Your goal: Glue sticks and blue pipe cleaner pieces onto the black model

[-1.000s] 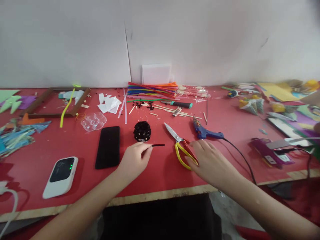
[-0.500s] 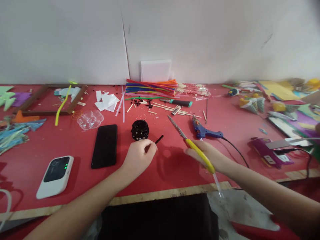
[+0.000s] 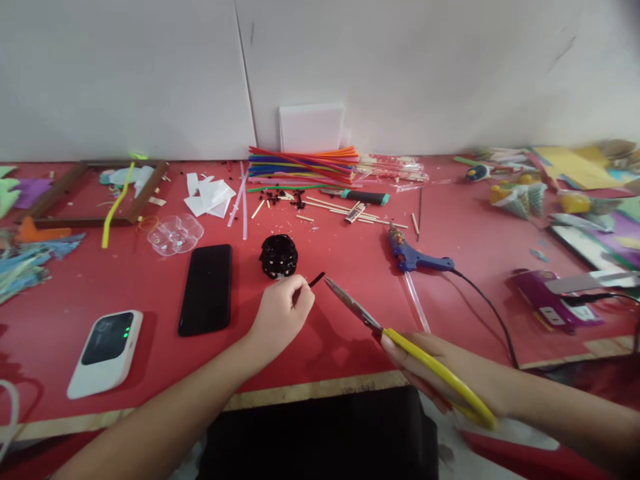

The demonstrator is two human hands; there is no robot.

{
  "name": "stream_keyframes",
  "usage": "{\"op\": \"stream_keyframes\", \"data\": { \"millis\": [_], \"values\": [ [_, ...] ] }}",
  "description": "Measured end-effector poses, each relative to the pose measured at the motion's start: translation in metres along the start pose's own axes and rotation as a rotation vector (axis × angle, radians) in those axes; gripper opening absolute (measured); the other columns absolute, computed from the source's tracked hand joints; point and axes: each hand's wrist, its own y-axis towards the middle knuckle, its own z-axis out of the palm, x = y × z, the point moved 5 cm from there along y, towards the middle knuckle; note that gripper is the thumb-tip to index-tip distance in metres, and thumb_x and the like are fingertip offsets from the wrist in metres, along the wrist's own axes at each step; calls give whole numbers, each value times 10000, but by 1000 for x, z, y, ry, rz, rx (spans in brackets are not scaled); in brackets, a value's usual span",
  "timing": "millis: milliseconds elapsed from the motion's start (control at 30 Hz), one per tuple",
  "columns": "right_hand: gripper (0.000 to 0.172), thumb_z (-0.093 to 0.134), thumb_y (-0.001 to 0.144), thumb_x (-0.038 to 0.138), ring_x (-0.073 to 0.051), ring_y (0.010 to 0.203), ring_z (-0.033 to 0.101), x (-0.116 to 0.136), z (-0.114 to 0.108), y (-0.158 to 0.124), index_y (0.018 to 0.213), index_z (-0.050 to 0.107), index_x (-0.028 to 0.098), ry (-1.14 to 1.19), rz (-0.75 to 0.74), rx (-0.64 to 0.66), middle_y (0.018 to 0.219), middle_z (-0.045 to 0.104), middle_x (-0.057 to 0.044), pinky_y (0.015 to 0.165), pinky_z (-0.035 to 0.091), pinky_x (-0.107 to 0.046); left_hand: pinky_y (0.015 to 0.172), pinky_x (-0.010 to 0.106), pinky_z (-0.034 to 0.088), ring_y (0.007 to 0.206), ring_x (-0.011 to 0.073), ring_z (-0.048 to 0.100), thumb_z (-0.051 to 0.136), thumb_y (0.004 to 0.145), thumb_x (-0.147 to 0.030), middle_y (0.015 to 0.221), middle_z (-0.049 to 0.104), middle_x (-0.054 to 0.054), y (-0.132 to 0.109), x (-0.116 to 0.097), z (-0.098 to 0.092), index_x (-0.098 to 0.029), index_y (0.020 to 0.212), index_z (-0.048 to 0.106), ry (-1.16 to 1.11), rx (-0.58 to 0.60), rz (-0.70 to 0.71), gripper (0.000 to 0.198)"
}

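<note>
Pinched in my left hand (image 3: 283,308) is a short black strip (image 3: 317,279) that looks like a piece of pipe cleaner, its free end pointing up and right. Just beyond the knuckles sits a round, dark, openwork object (image 3: 279,256) with small pale spots; I cannot tell whether the hand touches it. My right hand (image 3: 440,367) is wrapped round the yellow handles of a pair of scissors (image 3: 355,307). The blade tips point up and left, very close to the strip's free end.
A blue glue gun (image 3: 420,259) with a clear stick lies right, near a purple power socket (image 3: 555,300). Left are a black phone (image 3: 205,290) and a white device (image 3: 106,353). Colourful pipe cleaners (image 3: 300,165), a utility knife (image 3: 363,197) and wooden sticks (image 3: 345,212) lie behind.
The scissors have moved left and down, bringing their tips beside the black strip. My left hand has hardly moved. The view has shifted slightly.
</note>
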Motion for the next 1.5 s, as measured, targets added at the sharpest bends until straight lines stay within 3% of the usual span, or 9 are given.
{"op": "stream_keyframes", "data": {
  "millis": [300, 600, 1033, 1333, 1500],
  "values": [
    [633, 408, 837, 837, -157, 517, 536, 19, 2, 3, 642, 422, 234, -13, -41, 16, 540, 468, 0, 464, 449, -282, 564, 265, 294, 567, 123, 423, 430, 877, -206, 579, 410, -47, 3, 0, 3, -212, 641, 407, 44, 31, 36, 238],
    [560, 462, 903, 732, -92, 452, 442, 9, 3, 10, 692, 406, 216, 27, -38, -4, 496, 429, 53, 443, 399, -220, 562, 265, 306, 566, 126, 447, 448, 879, -197, 582, 443, -43, 3, 0, 3, -209, 640, 444, 77, 23, 46, 239],
    [536, 495, 910, 697, -94, 444, 451, 4, 3, 13, 689, 412, 216, 15, -37, -21, 493, 438, 53, 448, 361, -223, 562, 268, 308, 571, 128, 462, 450, 887, -185, 587, 479, -36, 6, 1, 5, -204, 645, 479, 86, 41, 43, 245],
    [557, 465, 916, 692, -105, 523, 411, 7, -7, 18, 645, 399, 210, -206, -44, -171, 571, 434, 34, 502, 291, -266, 550, 274, 328, 556, 134, 488, 473, 915, -227, 574, 527, -21, 5, 0, 5, -197, 638, 540, 83, 62, 47, 286],
    [561, 423, 919, 705, -116, 555, 368, 8, -7, 20, 650, 391, 214, -214, -41, -148, 616, 415, 26, 516, 282, -284, 555, 272, 373, 570, 151, 533, 467, 892, -208, 587, 600, 1, 4, -2, 3, -195, 681, 627, 67, 80, 41, 265]
  ]
}}
